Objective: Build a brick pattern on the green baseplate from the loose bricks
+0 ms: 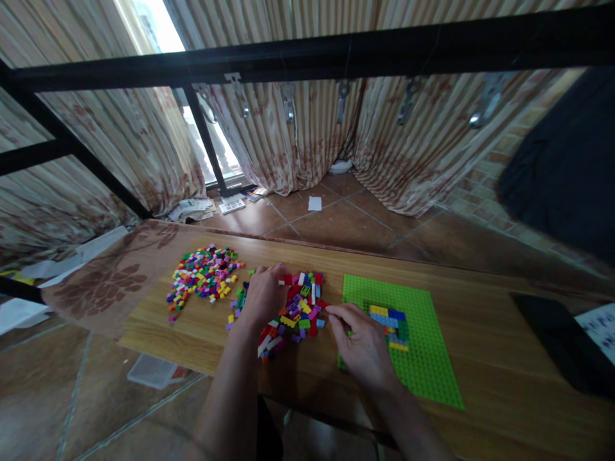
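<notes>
My left hand (266, 293) rests over the upper left part of a loose pile of toy building bricks (303, 307), its fingers mostly hidden behind the back of the hand. At the pile's right edge, the thumb and index finger of my right hand (361, 342) are pinched together on what looks like a small red brick (323, 305). That hand partly covers the left side of a green studded baseplate (432, 358). On the plate is a block of joined blue, light blue, yellow and green bricks (391, 323).
A second heap of small mixed bricks (204, 272) lies on the left of the wooden table (485, 346). A black flat object (552, 339) is at the right end. A black metal frame (307, 57) with hanging clips crosses beyond the table, before striped curtains (298, 134).
</notes>
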Available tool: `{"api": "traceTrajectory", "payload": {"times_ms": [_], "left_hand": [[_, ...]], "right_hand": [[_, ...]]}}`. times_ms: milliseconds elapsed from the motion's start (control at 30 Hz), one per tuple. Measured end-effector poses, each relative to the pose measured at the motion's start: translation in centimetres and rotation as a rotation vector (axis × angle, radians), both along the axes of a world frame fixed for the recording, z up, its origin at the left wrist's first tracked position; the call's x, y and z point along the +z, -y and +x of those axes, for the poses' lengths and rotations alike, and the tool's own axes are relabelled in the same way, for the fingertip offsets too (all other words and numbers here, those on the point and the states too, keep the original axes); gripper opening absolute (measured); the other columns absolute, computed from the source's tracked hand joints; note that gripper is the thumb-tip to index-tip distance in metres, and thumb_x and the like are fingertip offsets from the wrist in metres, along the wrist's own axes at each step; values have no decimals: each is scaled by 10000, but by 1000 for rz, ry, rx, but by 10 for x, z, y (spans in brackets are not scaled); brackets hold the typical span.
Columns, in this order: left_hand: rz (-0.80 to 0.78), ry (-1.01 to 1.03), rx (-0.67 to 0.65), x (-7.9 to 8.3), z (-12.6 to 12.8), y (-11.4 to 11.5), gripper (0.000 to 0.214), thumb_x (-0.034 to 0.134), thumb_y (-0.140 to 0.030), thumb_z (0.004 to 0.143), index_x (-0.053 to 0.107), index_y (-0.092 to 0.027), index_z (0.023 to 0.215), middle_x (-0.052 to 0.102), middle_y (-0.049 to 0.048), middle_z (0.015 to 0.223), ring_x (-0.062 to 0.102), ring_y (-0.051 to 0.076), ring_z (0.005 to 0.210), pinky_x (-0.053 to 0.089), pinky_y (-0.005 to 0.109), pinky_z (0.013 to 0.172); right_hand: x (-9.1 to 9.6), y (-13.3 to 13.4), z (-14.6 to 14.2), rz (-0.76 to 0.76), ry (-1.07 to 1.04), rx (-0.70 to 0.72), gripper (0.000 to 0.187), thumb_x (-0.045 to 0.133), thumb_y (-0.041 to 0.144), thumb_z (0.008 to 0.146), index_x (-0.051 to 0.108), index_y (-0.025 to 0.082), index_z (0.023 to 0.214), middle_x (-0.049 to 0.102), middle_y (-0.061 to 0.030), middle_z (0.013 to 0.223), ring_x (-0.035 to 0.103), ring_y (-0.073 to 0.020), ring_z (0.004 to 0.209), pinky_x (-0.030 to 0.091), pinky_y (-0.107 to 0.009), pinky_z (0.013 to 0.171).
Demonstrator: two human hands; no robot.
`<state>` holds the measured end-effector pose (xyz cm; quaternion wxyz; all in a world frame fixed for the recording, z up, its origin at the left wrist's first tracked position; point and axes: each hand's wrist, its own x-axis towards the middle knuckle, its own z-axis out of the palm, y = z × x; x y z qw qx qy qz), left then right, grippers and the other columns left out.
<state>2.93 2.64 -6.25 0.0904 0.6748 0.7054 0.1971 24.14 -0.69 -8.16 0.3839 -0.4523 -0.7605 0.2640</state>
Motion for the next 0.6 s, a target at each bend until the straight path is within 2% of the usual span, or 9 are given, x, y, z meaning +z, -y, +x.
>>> {"api": "traceTrajectory", "payload": {"times_ms": [133, 333, 600], "left_hand": [[-5, 161, 25, 5, -11, 13, 189, 565, -211, 801, 681, -201, 950, 724, 51, 954, 630, 213, 924, 465, 301, 813], [-110, 119, 60, 9, -20, 27, 224, 563, -176, 781, 703, -192, 955, 725, 50, 957, 642, 213, 927, 480, 306, 826], [-101, 136, 149, 15, -22, 34, 434, 494, -24, 734, 710, -186, 1074, 715, 64, 1068, 636, 220, 1003, 471, 321, 930]], "right_hand": [[0, 0, 0, -7, 8, -14, 199, 490, 173, 910, 680, 216, 953, 714, -38, 921, 668, -169, 844, 503, -289, 773], [-2, 0, -3, -11, 15, 1, 185, 505, 167, 904, 682, 201, 944, 702, -32, 890, 663, -160, 827, 500, -280, 764], [-10, -1, -4, -5, 23, 24, 194, 491, 185, 912, 677, 208, 962, 699, -32, 902, 660, -164, 837, 506, -290, 764]]}}
